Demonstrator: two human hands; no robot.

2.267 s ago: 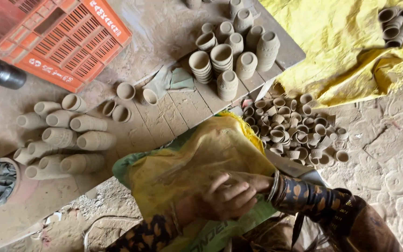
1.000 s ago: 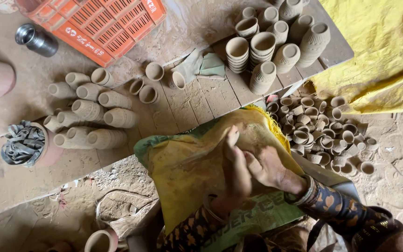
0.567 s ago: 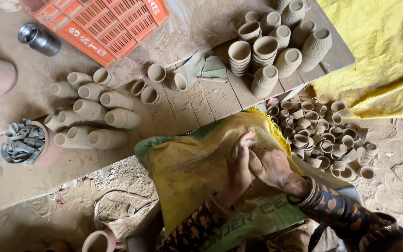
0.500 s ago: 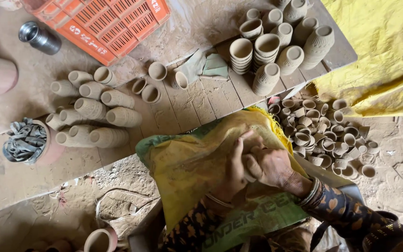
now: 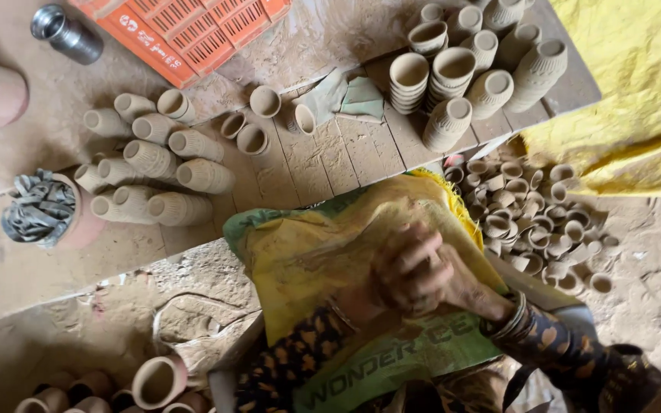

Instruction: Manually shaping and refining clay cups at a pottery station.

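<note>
— Two hands meet over the yellow sack [image 5: 323, 252] on our lap: our left hand [image 5: 403, 269] and right hand [image 5: 464, 281] are pressed together, fingers [image 5: 415, 252] curled and interlocked.

— Holding anything?

— We cannot tell; whatever is between the palms is hidden.

— And around us?

— Ribbed clay cups [image 5: 154, 180] lie on the wooden board [image 5: 330, 153] to the far left, stacked cups [image 5: 453, 73] far right, small clay bowls [image 5: 529, 222] heaped at right.

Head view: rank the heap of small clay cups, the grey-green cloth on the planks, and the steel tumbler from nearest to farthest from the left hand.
From the left hand, clasped with the other over the yellow sack:
1. Heap of small clay cups, on the ground just to its right.
2. Grey-green cloth, above on the planks.
3. Steel tumbler, far upper left corner.
</note>
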